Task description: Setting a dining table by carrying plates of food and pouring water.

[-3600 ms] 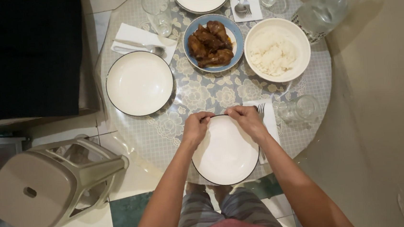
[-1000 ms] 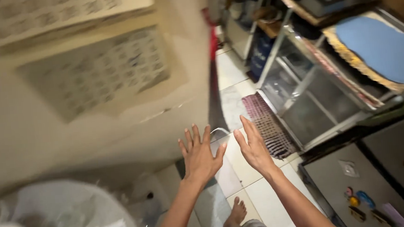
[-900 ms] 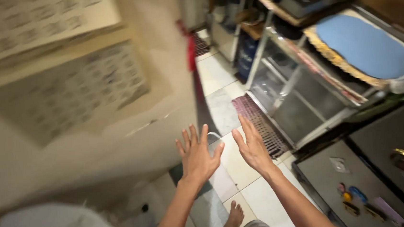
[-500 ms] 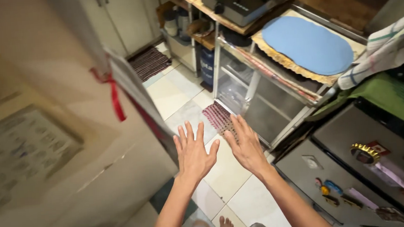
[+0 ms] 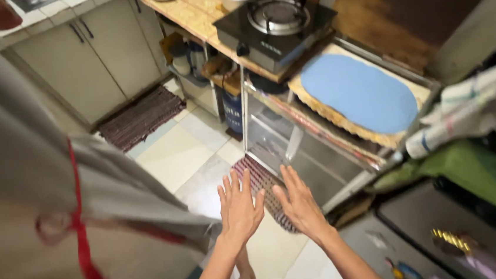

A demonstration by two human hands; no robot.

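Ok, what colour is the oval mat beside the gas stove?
Light blue oval mat, clearest in the head view.

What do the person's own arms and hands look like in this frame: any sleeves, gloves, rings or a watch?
Both forearms are bare with no sleeve in view. The left hand and the right hand are bare too: no gloves, and no ring, watch or bracelet shows on the sides facing the head camera. The upper arms lie outside the picture, so what is worn there cannot be told.

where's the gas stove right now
In the head view the black gas stove sits top centre on the tiled counter, just left of the blue oval mat and well beyond both open hands.
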